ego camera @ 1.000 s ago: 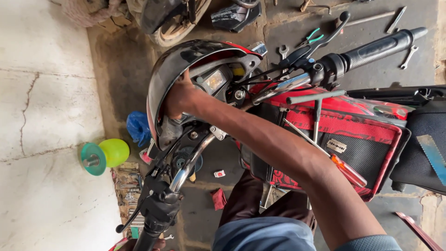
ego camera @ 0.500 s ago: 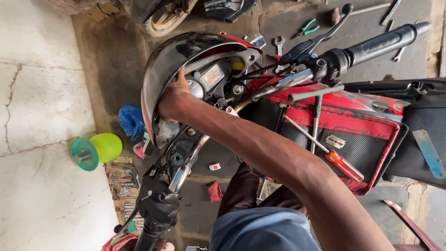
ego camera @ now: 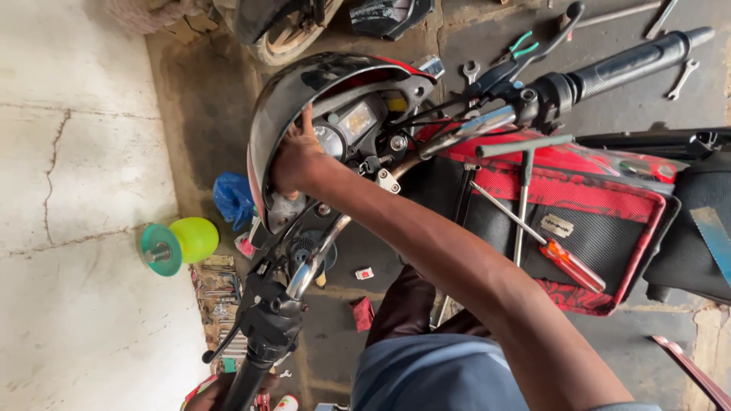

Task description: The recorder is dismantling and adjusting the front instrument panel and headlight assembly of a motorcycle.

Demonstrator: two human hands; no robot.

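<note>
Stained concrete workshop floor [ego camera: 114, 228], tools scattered at upper right of frame. Centre frame: black motorcycle headlight cowl [ego camera: 304, 95] with instrument cluster [ego camera: 350, 125] behind it. Right hand [ego camera: 298, 160] pressed inside the cowl, fingers spread against its inner face, gripping nothing visible. Left hand partly visible at bottom left; grip cannot be determined. Red-handled screwdriver [ego camera: 544, 247] lies on red-and-black tank cover [ego camera: 601, 221], right of centre.

green-yellow spool [ego camera: 179, 243] on floor by wall | blue bag [ego camera: 232, 198] beside | red-handled screwdriver [ego camera: 567, 262] on red-black tank bag [ego camera: 609, 221] | spanners [ego camera: 681, 76] on ground
</note>
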